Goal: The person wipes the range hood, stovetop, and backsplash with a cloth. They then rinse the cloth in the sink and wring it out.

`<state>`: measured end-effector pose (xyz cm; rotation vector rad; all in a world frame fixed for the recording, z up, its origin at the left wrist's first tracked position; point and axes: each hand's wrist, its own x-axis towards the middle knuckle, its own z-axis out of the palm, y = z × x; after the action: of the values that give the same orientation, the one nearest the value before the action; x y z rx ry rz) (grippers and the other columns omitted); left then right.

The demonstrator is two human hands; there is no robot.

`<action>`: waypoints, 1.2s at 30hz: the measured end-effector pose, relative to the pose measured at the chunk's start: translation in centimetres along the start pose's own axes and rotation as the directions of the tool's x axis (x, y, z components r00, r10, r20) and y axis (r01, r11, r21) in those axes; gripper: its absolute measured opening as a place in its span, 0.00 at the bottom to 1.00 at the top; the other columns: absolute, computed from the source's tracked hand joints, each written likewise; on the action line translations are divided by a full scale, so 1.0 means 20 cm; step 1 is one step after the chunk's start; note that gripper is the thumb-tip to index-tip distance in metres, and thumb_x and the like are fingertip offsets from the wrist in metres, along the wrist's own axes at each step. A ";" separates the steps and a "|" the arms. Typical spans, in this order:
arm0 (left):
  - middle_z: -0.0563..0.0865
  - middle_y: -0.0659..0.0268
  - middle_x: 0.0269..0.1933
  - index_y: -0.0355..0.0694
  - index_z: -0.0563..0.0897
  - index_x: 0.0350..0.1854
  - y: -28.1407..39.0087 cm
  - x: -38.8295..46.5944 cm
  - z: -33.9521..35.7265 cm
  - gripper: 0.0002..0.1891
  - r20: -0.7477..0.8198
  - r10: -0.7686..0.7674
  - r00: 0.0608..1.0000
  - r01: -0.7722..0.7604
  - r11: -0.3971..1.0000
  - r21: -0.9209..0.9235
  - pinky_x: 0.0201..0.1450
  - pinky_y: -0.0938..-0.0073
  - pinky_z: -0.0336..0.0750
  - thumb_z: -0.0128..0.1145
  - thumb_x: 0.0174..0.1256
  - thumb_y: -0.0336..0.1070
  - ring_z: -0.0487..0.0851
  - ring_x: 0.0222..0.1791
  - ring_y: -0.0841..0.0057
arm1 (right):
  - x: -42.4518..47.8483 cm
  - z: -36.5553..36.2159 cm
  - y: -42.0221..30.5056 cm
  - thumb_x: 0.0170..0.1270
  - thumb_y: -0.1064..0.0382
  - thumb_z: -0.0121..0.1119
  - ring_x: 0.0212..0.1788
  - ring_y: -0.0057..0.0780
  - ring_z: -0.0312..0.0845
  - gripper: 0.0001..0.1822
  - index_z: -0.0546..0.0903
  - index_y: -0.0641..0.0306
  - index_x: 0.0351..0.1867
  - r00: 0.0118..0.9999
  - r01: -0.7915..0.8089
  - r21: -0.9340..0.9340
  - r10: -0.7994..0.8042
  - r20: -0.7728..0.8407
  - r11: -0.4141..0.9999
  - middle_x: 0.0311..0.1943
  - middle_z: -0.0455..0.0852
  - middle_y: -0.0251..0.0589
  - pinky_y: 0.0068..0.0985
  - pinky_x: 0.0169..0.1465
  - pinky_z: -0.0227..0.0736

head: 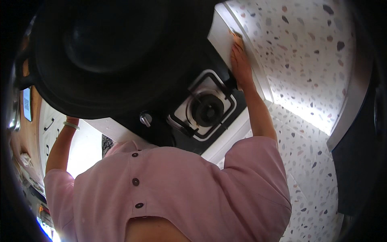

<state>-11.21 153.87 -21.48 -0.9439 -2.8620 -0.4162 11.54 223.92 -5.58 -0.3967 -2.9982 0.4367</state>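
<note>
A large black wok (105, 60) with a loop handle fills the upper left, close to the camera and over part of the black gas hob (193, 148). My left hand (72, 119) is mostly hidden by the wok's lower rim; only a bit near the braceleted wrist shows, so its grip cannot be told. To the right, my right hand (241, 65) lies flat over an orange-brown cloth or sponge (237, 39), pressed on the white ledge (222, 36) behind the hob. A bare burner with its metal pan support (208, 110) shows between my arms.
A silver control knob (146, 119) sits on the hob. Terrazzo-patterned wall panels (302, 54) rise beyond the ledge. A wooden counter (33, 136) at the left bears a phone-like panel (27, 104) with a printed code and a crumpled pale thing (26, 159). White drawers (50, 121) have dark handles.
</note>
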 end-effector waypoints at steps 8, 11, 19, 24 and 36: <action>0.86 0.59 0.47 0.41 0.84 0.47 -0.21 -0.04 0.04 0.15 0.048 -0.006 0.999 0.003 0.998 0.059 0.52 0.57 0.75 0.62 0.61 0.40 0.82 0.49 0.56 | -0.95 -0.04 0.28 0.72 0.61 0.44 0.64 0.51 0.66 0.20 0.72 0.67 0.60 0.747 -0.618 0.038 0.602 -0.282 0.785 0.63 0.71 0.55 0.38 0.66 0.62; 0.86 0.59 0.45 0.42 0.84 0.46 -0.18 0.08 0.02 0.14 0.111 0.016 0.994 -0.036 0.981 0.189 0.50 0.57 0.76 0.62 0.59 0.39 0.82 0.48 0.55 | -1.05 0.02 0.30 0.72 0.61 0.43 0.59 0.57 0.69 0.17 0.72 0.72 0.55 0.654 -0.700 -0.030 0.623 -0.429 0.714 0.56 0.75 0.60 0.39 0.62 0.64; 0.79 0.55 0.52 0.35 0.76 0.54 0.29 0.35 -0.17 0.17 0.097 0.044 0.994 -0.086 0.865 0.494 0.63 0.61 0.68 0.49 0.64 0.32 0.74 0.57 0.59 | -1.30 0.10 -0.30 0.71 0.65 0.44 0.64 0.55 0.64 0.16 0.74 0.74 0.53 0.559 -0.744 0.150 0.730 -0.392 0.651 0.59 0.73 0.59 0.37 0.65 0.60; 0.79 0.51 0.49 0.38 0.73 0.51 0.53 0.49 -0.37 0.12 -0.036 -0.140 0.989 0.143 0.984 0.105 0.54 0.59 0.74 0.49 0.66 0.31 0.79 0.48 0.52 | -1.54 0.22 -0.70 0.71 0.63 0.44 0.53 0.52 0.75 0.14 0.77 0.72 0.47 0.570 -0.668 0.128 0.615 -0.545 0.733 0.50 0.80 0.59 0.40 0.56 0.68; 0.81 0.52 0.50 0.41 0.74 0.52 0.71 0.50 -0.55 0.13 0.020 -0.292 0.956 0.292 0.956 0.009 0.57 0.60 0.74 0.47 0.66 0.29 0.80 0.51 0.53 | -0.33 -0.26 -1.03 0.75 0.50 0.46 0.61 0.40 0.71 0.25 0.72 0.70 0.61 0.708 -0.241 0.788 0.658 -0.257 0.567 0.60 0.75 0.50 0.32 0.63 0.66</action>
<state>-10.69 167.31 -6.03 -0.5241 -3.0275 -0.4233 13.47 204.48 5.02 -1.0370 -1.9079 1.2376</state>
